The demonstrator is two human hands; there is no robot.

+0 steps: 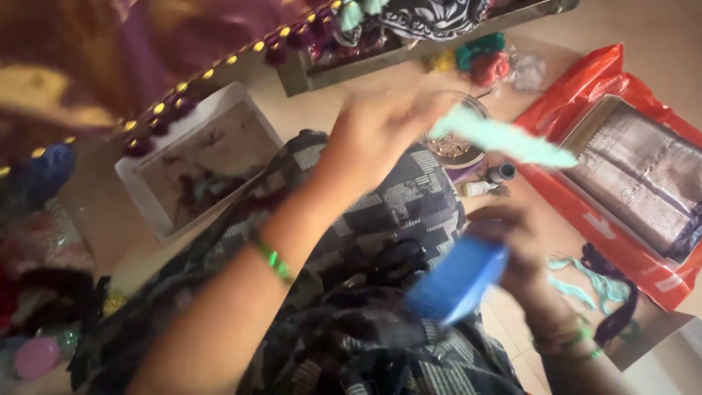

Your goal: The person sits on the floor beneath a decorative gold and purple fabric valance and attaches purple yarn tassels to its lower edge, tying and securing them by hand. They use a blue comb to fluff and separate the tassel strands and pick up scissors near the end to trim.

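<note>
My left hand (380,132) is raised in the middle of the view, fingers closed on one end of a pale mint-green tuft of thread (504,140) that streams out to the right. Lower right, my right hand (515,245) grips a flat blue card-like block (459,281). Both hands are blurred by motion. Under them lies my lap in black-and-grey patterned cloth (395,212). A green bangle sits on each wrist.
A purple cloth with a gold bead border (183,80) hangs at top left. A white tray (197,164) lies left. A small bowl of beads (450,146), small bottles (491,179), an orange packet holding a folded fabric (629,175) and loose threads (599,281) lie on the right.
</note>
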